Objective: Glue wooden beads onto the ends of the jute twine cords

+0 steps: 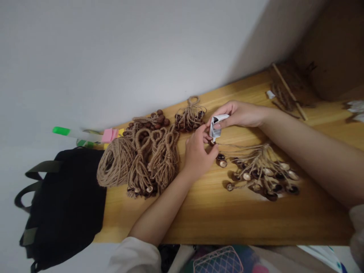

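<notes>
My right hand (236,113) is closed around a small white tube (216,129), its nozzle pointing down. Just below that nozzle, my left hand (200,149) pinches a small dark shell half (212,143) between its fingers. A twine strand runs from this shell to a knotted bundle of cords (263,153) lying on the table to the right. Dark shell halves with pale insides (269,172) hang on the other cord ends, and a couple lie just right of my left hand.
A wooden table (227,227) holds a twine coil (115,163), braided twine bundles (163,155) and brown nut strings (159,119) at left. Another nut bundle (190,115) lies behind my hands. A black bag (68,197) is far left; a stick (288,91) is back right.
</notes>
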Demonstrator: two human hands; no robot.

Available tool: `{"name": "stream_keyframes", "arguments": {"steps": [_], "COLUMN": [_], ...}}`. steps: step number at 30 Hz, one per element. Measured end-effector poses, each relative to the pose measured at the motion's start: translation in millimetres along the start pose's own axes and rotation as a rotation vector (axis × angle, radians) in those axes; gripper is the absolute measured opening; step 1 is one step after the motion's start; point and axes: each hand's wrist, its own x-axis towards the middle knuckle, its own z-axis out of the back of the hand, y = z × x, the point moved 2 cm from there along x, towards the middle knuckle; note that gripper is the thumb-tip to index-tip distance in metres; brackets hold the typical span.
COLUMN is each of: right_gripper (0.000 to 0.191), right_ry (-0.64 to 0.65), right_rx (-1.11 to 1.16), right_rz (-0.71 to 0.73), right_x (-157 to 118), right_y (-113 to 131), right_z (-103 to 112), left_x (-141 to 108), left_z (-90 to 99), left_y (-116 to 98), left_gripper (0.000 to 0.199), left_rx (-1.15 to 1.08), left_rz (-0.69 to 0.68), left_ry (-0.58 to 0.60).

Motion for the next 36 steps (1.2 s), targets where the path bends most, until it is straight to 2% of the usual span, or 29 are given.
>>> {"name": "stream_keyframes", "arguments": {"steps": [36], "right_gripper": [0.020], "right_ry": [0.038], "right_rx": [-0.008], "right_rz": [0.041], "right_x": [0.4], "right_y": [1.1], "right_z": [0.7], "left_x": [0.0], "left_z": [0.7], "left_y": [-1.3], "left_gripper": [0.059], "left_rx": [-0.013], "left_rz": [0.019], "left_ry": [0.013]}}
